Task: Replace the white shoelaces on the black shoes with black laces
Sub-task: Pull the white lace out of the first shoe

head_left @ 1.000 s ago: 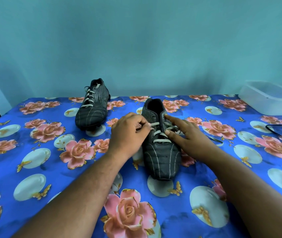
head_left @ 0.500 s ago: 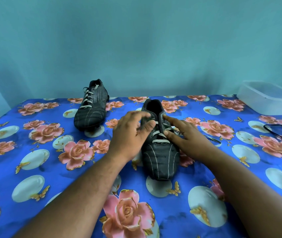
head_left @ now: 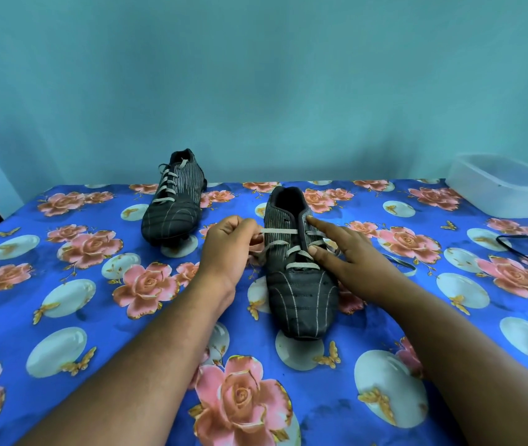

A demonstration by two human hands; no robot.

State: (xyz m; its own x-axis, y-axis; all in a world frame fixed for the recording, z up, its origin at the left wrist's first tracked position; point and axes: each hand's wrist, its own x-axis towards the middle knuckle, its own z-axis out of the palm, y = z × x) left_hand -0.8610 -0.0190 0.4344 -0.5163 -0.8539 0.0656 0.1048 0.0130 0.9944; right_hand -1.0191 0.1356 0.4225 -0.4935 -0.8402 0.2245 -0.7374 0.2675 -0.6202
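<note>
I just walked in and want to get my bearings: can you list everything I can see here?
Football boots: 2, black with pale stripes; near boot centre, far boot back left, both on the cloth.
White laces: near boot's lace partly undone; far boot's lace fully threaded.
Black lace: at least 1, right edge of the table.
Plastic tub: 1, clear, back right.
Tablecloth: 1, blue with pink roses.
Wall: teal.
Hands: left hand pinches the near boot's lace; right hand steadies that boot with straight fingers.
</note>
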